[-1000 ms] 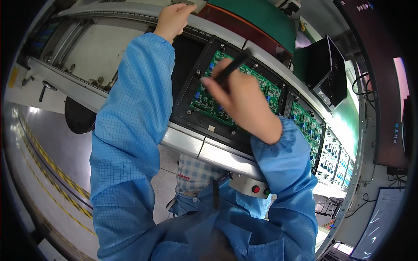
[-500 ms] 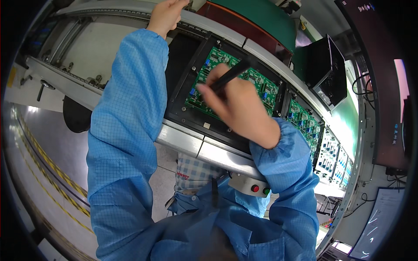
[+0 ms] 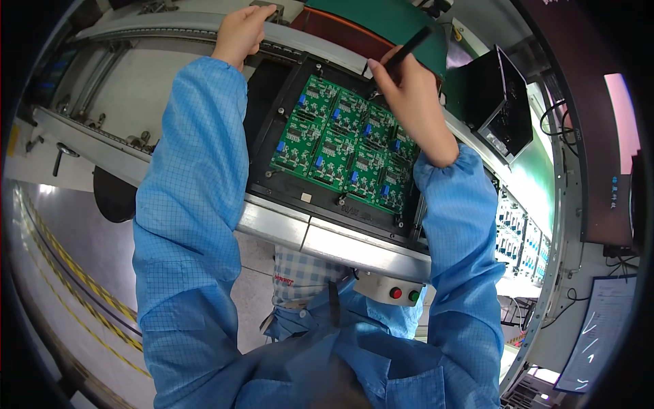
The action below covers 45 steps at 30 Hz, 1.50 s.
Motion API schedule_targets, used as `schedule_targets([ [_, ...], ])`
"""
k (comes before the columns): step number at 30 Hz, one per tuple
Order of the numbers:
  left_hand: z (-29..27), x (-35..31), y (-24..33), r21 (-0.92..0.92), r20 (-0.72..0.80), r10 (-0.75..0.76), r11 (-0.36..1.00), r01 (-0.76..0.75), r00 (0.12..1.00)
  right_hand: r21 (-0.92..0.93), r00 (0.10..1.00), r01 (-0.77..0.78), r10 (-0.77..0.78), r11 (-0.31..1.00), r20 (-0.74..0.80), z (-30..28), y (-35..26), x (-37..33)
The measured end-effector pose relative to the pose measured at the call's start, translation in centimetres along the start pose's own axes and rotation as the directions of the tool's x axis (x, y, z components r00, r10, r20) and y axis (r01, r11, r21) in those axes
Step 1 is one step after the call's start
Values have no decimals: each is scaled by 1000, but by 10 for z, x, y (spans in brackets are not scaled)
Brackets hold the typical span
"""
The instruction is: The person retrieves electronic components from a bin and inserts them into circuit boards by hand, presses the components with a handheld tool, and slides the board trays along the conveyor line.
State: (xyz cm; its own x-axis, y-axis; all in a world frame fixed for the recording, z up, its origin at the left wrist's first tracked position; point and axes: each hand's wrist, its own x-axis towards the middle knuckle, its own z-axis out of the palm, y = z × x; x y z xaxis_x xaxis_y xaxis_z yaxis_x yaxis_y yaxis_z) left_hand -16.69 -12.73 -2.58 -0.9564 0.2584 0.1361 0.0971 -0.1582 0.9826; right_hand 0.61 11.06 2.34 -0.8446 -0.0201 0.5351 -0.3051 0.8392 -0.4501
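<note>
A green circuit board panel (image 3: pixel 332 146) with several blue components lies in a black carrier (image 3: pixel 279 185) on the conveyor in front of me. Above its far right part is my right hand (image 3: pixel 419 95), fingers closed round a black pen-shaped tool (image 3: pixel 412 46) that slants up to the right. That hand and wrist hide the panel's far right corner. My left hand (image 3: pixel 240 34) reaches to the far conveyor rail, left of the carrier, its fingers pinched together beside a small grey metal piece (image 3: pixel 276 12). Whatever lies between those fingertips is hidden.
Metal rails (image 3: pixel 340 238) border the conveyor, with a box bearing red and green buttons (image 3: pixel 395 292) below the near one. A dark monitor (image 3: pixel 501 102) stands at the far right, beyond a green surface (image 3: pixel 381 27). More boards (image 3: pixel 511 218) lie further right.
My right hand has moved away and to the right with the black tool, uncovering most of the panel. The left hand stays pinched at the far rail; the whole view has shifted slightly.
</note>
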Motion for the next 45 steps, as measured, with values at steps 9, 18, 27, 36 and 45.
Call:
schedule_targets([
  [9, 4, -3, 5, -26, 40, -9, 1000, 10, 999, 12, 997, -1, 0, 1000, 80, 19, -7, 0],
  [18, -2, 0, 0, -42, 29, -19, 999, 20, 999, 137, 995, -67, 55, 988, 88, 11, -25, -13],
  [27, 5, -3, 1, -49, 15, -20, 999, 21, 1000, 28, 989, -97, 93, 995, 115, 8, -6, -24],
  [36, 5, -2, 3, -54, 9, -46, 997, 47, 999, 65, 969, 32, -47, 997, 242, 20, -39, -28],
  [45, 10, -2, 6, -115, -34, -70, 991, 66, 997, 63, 969, 93, -105, 994, 224, 28, -45, -28],
])
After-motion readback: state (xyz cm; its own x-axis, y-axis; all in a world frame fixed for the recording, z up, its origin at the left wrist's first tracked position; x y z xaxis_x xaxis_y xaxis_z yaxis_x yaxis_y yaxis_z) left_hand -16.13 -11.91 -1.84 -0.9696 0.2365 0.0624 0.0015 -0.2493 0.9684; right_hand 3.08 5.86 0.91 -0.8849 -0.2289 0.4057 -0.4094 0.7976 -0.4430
